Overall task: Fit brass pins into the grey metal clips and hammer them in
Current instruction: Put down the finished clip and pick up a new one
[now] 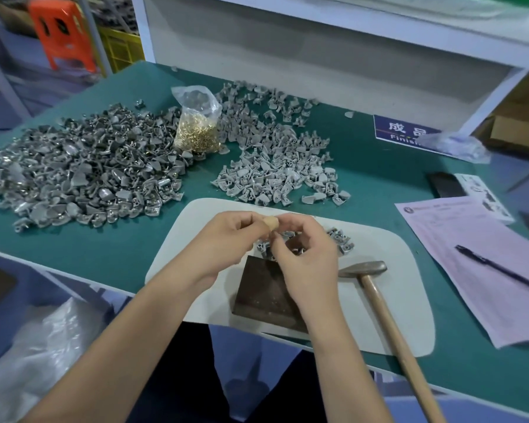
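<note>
My left hand (226,236) and my right hand (306,257) meet fingertip to fingertip over the white mat (388,300). Between them they pinch a small grey clip (276,239). No pin can be made out in the fingers. One left fingertip is wrapped in tan tape. Under the hands lies a dark metal block (263,294). A small heap of grey clips (341,239) sits on the mat behind my right hand. The hammer (364,268) lies on the mat to the right, handle toward me. A clear bag of brass pins (197,129) stands further back.
On the green table a large pile of darker clips (83,169) fills the left side. A lighter grey pile (272,160) spreads across the middle. Pink papers with a pen (498,270), a black phone (445,184) and a blue sign (400,132) lie on the right.
</note>
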